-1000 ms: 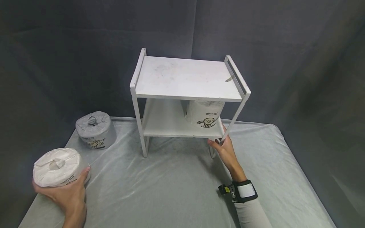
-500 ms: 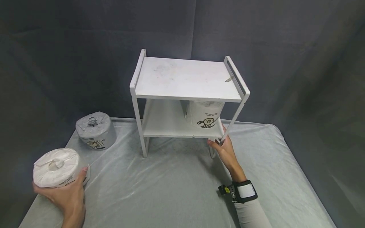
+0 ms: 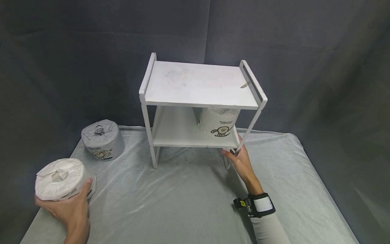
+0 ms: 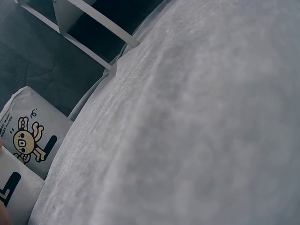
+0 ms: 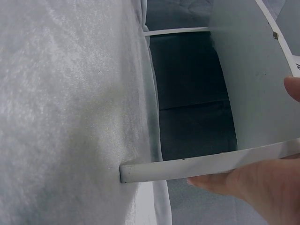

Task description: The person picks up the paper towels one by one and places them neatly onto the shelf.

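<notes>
My left hand (image 3: 68,210) grips a wrapped toilet paper roll (image 3: 58,179) at the table's left side, thumb on its right face. Whether that roll touches the table cannot be told. Just behind it stands another wrapped toilet paper roll (image 3: 103,140), with a printed cartoon figure, also partly seen in the left wrist view. My right hand (image 3: 242,161) holds the white two-tier shelf (image 3: 198,83) by its front right leg, near the lower board; in the right wrist view the thumb (image 5: 293,88) lies at that board's edge. A third toilet paper roll (image 3: 219,123) sits on the lower board's right side, its top partly hidden.
A pale grey cloth covers the table (image 3: 170,203). Dark grey curtains (image 3: 182,27) hang behind it and along both sides. Below the lower board, the shelf's legs (image 3: 155,157) leave a gap. A strapped black band (image 3: 259,205) sits on the right wrist.
My left thumb and wrist have shifted very slightly to the left around the roll. The right hand, the shelf and the other rolls stay where they were.
</notes>
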Tool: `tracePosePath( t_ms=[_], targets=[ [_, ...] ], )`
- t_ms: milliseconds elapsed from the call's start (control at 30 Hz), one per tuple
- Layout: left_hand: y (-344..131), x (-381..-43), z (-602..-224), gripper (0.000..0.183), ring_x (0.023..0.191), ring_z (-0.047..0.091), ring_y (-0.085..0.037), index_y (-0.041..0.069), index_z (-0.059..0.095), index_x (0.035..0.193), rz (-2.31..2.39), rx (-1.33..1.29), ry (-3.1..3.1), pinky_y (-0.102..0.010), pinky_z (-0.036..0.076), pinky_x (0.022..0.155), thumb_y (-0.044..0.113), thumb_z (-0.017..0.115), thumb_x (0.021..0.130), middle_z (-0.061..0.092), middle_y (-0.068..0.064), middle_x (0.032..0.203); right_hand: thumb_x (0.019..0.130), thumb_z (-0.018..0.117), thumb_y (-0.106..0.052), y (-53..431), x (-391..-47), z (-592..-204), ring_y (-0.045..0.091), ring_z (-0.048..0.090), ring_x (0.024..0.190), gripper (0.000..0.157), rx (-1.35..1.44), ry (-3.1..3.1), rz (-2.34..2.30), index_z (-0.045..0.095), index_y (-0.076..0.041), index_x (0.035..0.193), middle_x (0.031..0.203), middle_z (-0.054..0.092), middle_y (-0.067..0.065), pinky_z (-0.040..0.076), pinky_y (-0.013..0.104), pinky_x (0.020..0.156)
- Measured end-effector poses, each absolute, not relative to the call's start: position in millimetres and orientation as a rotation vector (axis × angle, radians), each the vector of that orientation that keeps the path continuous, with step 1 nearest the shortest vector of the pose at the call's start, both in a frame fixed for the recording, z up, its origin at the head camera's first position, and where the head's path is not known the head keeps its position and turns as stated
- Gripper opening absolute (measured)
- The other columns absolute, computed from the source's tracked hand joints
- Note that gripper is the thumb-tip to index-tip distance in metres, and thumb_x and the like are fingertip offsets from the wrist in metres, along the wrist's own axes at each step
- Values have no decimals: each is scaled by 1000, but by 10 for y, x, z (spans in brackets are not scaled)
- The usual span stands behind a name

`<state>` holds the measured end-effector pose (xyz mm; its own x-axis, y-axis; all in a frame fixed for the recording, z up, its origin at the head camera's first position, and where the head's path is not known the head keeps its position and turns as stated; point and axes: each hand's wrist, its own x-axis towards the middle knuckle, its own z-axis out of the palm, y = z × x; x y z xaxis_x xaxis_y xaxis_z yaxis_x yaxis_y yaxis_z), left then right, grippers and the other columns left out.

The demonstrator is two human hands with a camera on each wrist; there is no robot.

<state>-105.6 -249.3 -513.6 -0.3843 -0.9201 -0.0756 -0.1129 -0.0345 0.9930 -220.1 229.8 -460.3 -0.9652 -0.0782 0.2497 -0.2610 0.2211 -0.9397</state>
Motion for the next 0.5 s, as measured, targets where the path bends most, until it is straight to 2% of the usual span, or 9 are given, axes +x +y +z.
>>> tracePosePath(
  t_ms=[233, 500],
  targets=[
    [-2500, -1053, -5144, 132, 141, 23, -2, 36, 11, 153, -1497, 1119, -1558, -16, 10, 111, 23, 95, 52, 26, 11, 157, 87, 64, -2, 2225, -2063, -4386, 36, 34, 140, 79, 356, -2334, 1821, 24, -5, 155, 151, 39, 20, 22, 66, 109],
    [-2450, -1033, -5086, 128, 140, 25, -2, 34, 14, 152, -1500, 1099, -1532, -14, 11, 110, 19, 94, 53, 29, 10, 156, 87, 63, -1, 2213, -2044, -4352, 35, 34, 139, 79, 372, -2322, 1830, 25, -5, 155, 151, 39, 19, 22, 65, 110]
  ],
)
